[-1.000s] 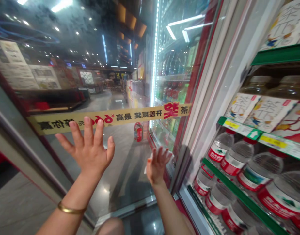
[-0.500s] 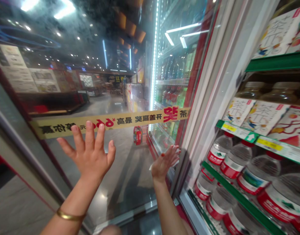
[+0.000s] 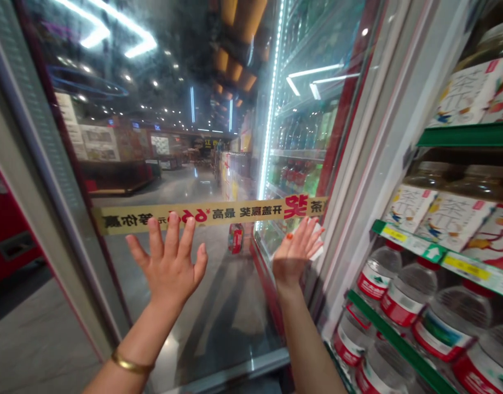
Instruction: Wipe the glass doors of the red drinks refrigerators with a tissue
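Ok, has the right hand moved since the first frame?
Yes, upward: the right hand sat well below the yellow promo strip, and its fingers now reach the strip's lower edge.

Left hand (image 3: 169, 268): bare, fingers spread upright, back toward the viewer, raised at the glass door (image 3: 185, 295) of a drinks cooler; gold bangle (image 3: 130, 362) on the wrist. Right hand (image 3: 294, 251): bare, fingers extended, well apart from the left, near the door's edge. White wipe (image 3: 317, 241): crumpled, partly hidden behind the right hand, against the glass.
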Motion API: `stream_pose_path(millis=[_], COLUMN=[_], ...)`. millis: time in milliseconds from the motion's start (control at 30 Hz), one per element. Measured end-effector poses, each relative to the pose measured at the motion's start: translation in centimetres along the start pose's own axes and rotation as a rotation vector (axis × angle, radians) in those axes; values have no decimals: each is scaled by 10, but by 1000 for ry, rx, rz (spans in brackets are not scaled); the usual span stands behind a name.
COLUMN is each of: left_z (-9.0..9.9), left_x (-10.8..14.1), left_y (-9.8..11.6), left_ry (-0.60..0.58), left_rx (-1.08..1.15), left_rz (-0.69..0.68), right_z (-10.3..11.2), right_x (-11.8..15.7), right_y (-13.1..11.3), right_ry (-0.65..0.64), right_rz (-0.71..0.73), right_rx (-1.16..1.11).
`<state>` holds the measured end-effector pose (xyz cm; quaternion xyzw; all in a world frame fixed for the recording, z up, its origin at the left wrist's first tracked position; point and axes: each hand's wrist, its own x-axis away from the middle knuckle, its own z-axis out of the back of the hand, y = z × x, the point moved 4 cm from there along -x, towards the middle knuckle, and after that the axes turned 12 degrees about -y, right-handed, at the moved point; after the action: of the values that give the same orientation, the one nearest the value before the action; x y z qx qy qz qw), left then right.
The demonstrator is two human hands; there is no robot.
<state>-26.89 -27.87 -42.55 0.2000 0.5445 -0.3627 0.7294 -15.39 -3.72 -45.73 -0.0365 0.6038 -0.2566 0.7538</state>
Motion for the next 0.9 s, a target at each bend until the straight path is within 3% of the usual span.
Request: stream_pose_path(millis=[33,100,167,233,300,400,500,600,667,700,767,833,900], left_z=[0,1,2,4,3,-1,-6,-3,3,6,10,11,8], left_x=[0,-1,-2,-2,-1,0,0,1,4,8,17,29,39], left_y=[0,1,3,4,5,3,1,0,-2,-5,-12,-20,-25], left_ry=[2,2,6,19,31,38,32,38,29,19,4,12,33], left_rx=[-7,-11,-9,-7,-6,-7,-26,-26,28,64,109,97,60], left_rz=[-1,-8,-16,-20,-19,-16,-13,-21,-32,-27,3,34,47], right_z=[0,-5,-10,-8,1,16,13,-3,-10,-9,-3,9,21], right_x=[-12,-19,-2,16,12,-32,-68,-50,-22,-15,-25,-62,-102], right_y=[-10,-42,-66,-60,-30,6,-20,-67,-73,-65,-40,-22,-34], right_ry=[-11,-82,-169,-189,-104,59,21,-183,-270,-271,-214,-122,-57], right_rz=[7,185,484,637,520,192,156,504,760,807,696,448,282], right_rx=[2,36,74,83,63,20,13,42,52,60,86,96,81])
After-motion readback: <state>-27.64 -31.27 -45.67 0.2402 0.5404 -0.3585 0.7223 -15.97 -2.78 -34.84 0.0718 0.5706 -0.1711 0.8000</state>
